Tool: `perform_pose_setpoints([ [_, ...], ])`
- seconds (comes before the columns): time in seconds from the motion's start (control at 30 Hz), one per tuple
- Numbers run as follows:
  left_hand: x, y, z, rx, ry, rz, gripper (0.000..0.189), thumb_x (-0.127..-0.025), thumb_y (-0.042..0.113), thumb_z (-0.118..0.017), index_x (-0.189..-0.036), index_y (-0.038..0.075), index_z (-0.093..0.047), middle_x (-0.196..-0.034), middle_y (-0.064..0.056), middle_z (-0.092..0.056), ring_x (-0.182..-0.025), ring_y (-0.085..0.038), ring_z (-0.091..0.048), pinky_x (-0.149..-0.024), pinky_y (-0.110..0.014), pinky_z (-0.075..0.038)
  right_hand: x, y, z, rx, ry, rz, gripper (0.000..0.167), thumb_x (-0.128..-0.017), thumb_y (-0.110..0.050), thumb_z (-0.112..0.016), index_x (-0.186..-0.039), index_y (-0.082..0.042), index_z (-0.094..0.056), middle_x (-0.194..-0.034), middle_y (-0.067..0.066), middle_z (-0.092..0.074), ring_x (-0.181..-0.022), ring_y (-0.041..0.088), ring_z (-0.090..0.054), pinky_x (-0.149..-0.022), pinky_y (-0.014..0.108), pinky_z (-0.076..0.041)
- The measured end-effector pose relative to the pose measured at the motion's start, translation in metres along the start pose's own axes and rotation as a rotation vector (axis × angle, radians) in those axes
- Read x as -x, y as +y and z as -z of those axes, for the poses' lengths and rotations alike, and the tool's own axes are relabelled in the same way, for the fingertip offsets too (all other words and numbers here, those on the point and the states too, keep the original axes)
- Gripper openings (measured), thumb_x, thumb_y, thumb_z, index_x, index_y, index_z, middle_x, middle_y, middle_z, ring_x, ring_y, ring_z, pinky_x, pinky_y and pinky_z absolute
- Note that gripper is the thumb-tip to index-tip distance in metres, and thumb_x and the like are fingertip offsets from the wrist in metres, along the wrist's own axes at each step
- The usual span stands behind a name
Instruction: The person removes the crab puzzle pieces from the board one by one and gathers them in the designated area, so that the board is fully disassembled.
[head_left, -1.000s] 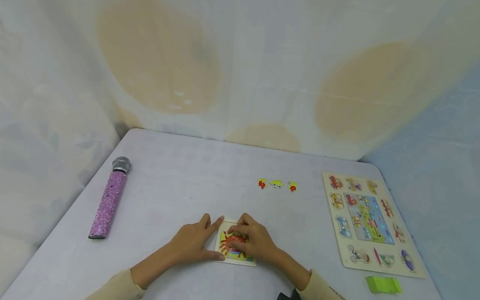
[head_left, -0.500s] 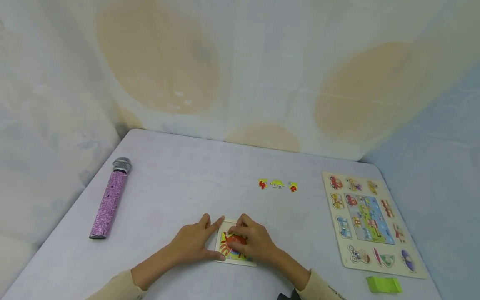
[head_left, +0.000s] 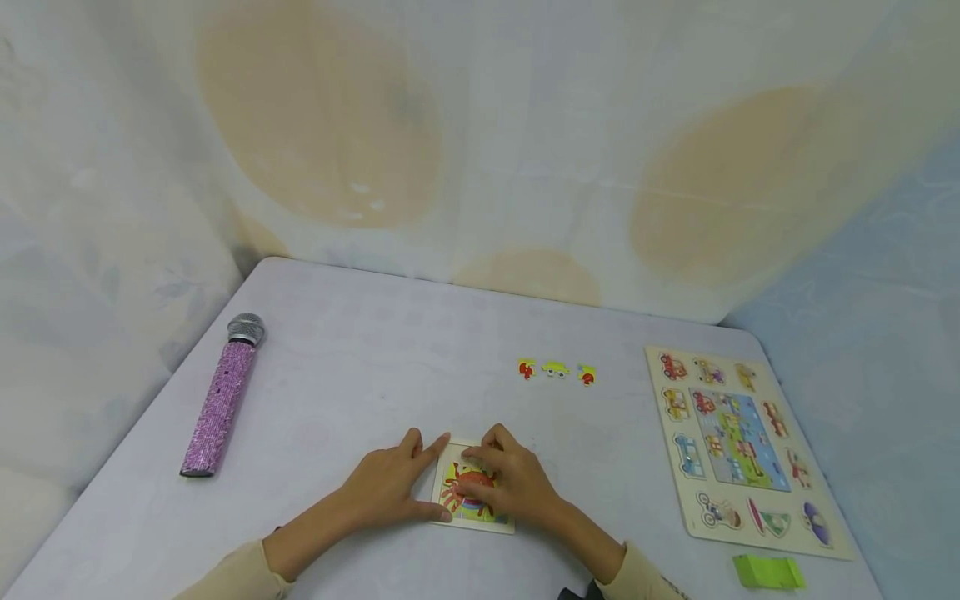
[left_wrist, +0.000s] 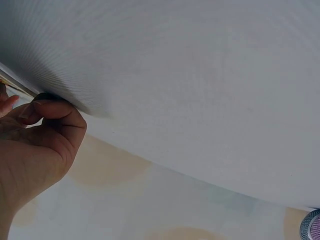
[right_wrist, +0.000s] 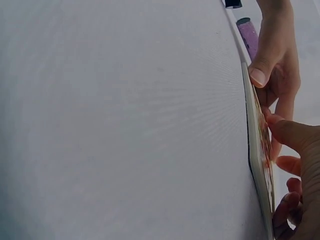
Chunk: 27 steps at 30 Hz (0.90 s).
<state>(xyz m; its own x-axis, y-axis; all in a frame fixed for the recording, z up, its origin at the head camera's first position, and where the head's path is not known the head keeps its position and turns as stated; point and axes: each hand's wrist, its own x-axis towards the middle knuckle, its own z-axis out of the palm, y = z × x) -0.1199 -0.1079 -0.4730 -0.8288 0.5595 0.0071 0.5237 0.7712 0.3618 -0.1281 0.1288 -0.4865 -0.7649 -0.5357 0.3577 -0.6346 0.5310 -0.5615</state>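
Nearest are two beige sleeves (head_left: 236,575), with one small dark thing (head_left: 581,592) beside the right one, cut off by the edge of the head view. One green block (head_left: 768,572) lies on the table (head_left: 337,358), well out to the right of the right fingers. Ahead of the sleeves, one small puzzle tray (head_left: 487,527) lies flat between the hands. The left hand (head_left: 386,487) has its thumb and forefinger spread wide along the tray's left side, thumb on the near corner and forefinger at the far one. The right hand (head_left: 517,483) is bent over the tray, thumb and forefinger parted and touching what is in it (whether they pinch a piece I cannot tell). Inside is a red crab picture (head_left: 474,477), partly under those fingers, so its pieces cannot be counted; a pale strip shows beyond it, by the far rim. Well to the right of the right fingers lies one large puzzle board (head_left: 686,492), holding ten shapes around one middle picture. Well off to the left of the left fingers lies one purple microphone (head_left: 221,400). Beyond the right fingers, three loose pieces (head_left: 556,369) sit in a row, apart from each other. Farthest is a pale cloth (head_left: 510,167) with tan patches.
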Motion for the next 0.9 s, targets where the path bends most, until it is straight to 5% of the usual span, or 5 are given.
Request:
perform_pose_setpoints([
  [0.9, 0.0002, -0.0002, -0.0011, -0.008, -0.009, -0.001, 0.100, -0.073, 0.077, -0.066, -0.150, 0.015, -0.045, -0.098, 0.001, -0.039, -0.062, -0.004, -0.036, -0.052, -0.020, -0.032, 0.0060, 0.0012, -0.0062, -0.070, 0.006, -0.059, 0.033, -0.078, -0.029, -0.085, -0.103, -0.009, -0.079, -0.093, -0.003, -0.044, -0.083, 0.004, -0.042, -0.067, 0.014, -0.040],
])
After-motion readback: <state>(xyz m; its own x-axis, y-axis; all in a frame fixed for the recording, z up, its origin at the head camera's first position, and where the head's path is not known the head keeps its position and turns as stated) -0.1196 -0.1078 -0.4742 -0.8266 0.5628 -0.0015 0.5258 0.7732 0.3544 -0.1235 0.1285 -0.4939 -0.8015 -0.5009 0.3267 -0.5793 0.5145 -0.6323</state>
